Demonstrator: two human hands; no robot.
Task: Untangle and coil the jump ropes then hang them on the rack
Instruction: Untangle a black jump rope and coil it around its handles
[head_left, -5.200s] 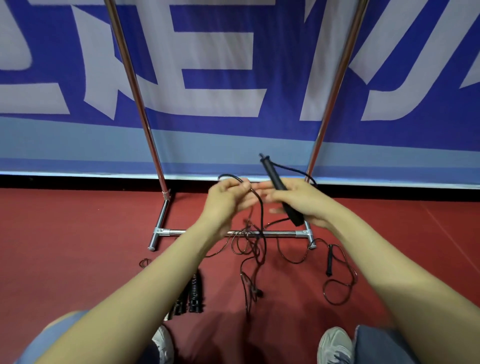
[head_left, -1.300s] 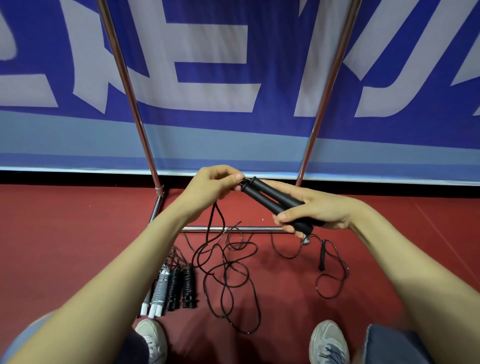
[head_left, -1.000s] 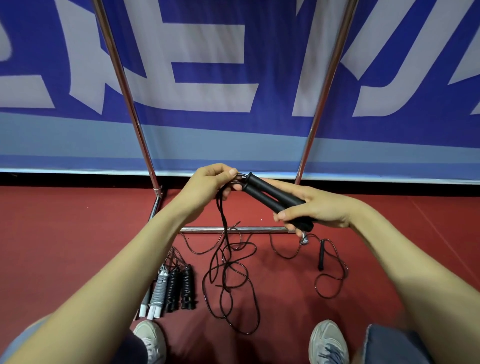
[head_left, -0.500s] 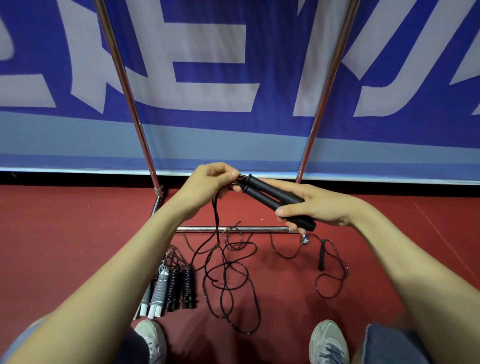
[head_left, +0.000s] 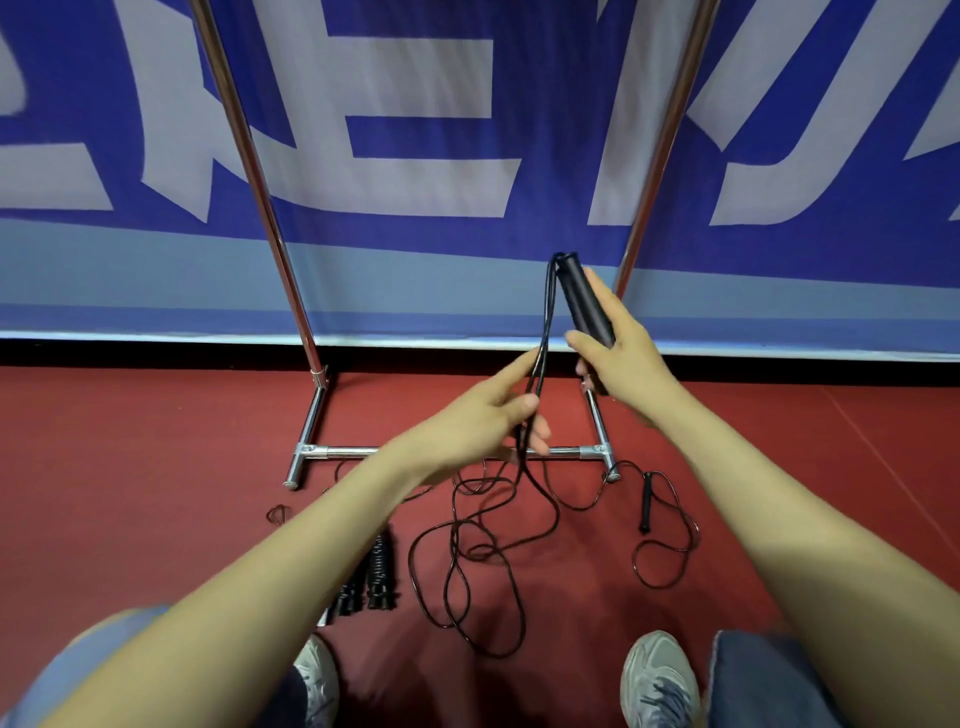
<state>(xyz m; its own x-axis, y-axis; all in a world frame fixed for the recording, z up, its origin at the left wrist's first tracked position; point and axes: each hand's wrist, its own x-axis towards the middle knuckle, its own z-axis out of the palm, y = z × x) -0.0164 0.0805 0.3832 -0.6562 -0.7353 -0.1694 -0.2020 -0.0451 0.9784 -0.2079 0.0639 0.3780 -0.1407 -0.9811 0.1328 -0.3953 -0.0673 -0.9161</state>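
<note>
2 shoes (head_left: 657, 675) stood nearest. Just ahead, most of the black cord (head_left: 511, 597) lay in loose loops on the floor (head_left: 156, 467), beside spare handles (head_left: 376, 577). Above the loops the left hand (head_left: 483, 431) pinched the doubled cord, which ran up and right to 2 handles (head_left: 584, 301) gripped upright in the right hand (head_left: 623, 358). Coiling would likely draw slack up that line. Beyond stood the rack (head_left: 447, 451).

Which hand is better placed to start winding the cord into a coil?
Left, probably: the left hand pinches the doubled cord below the handles, while the right hand is occupied gripping them.
</note>
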